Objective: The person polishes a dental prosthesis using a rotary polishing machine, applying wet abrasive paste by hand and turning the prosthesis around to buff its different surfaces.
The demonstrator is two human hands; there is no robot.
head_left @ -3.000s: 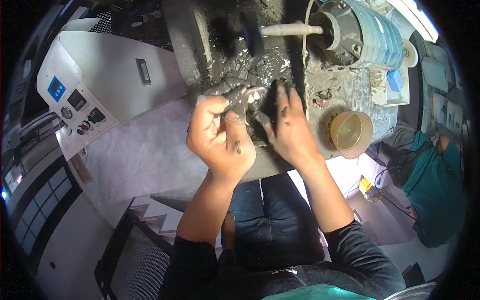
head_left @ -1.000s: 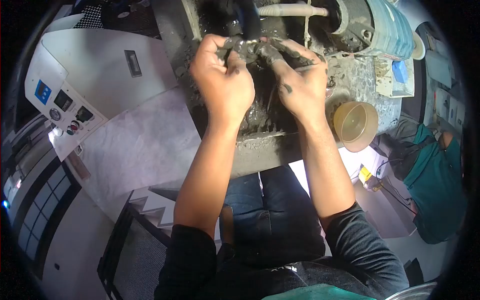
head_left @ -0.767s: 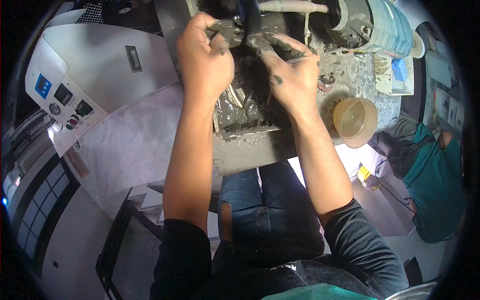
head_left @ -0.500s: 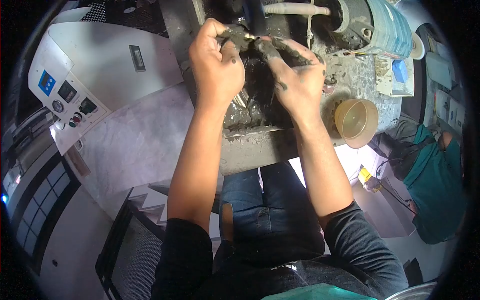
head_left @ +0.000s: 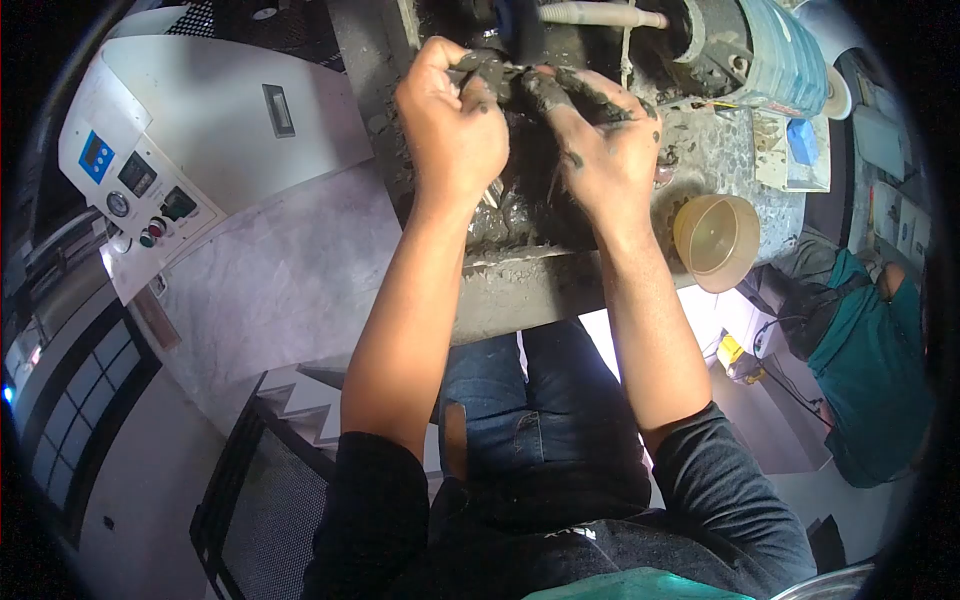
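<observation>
- Grey, wet mud (head_left: 535, 222) fills the trough on the desk (head_left: 540, 300) and coats the fingers of both hands.
- The left hand (head_left: 455, 130) has its grip closed, thumb against bent forefinger, pinching a small pale piece (head_left: 517, 68) at the fingertips.
- The right hand (head_left: 608, 140) meets it from the other side, thumb and fingers pressed together on the same piece; dark smears mark its back.
- That piece sits between the two hands, over the trough and just below a dark wheel (head_left: 518, 30); muddy fingers hide most of it, and I cannot tell whether it touches the wheel.
- A pale ribbed shaft (head_left: 600, 14) runs from the wheel towards a blue-green motor (head_left: 785, 60) on the right.
- A thin cord (head_left: 626, 55) hangs across the shaft, near the motor.
- Beside the left wrist, a pale sliver (head_left: 493, 194) lies in the mud, partly covered by the wrist.
- A translucent yellowish bowl (head_left: 716, 245) stands on the desk beside the right forearm.
- Further back, a white tray (head_left: 775, 165) holds a blue block (head_left: 801, 141).
- To the left stands a white machine (head_left: 220, 120) with dials, buttons and a blue display.
</observation>
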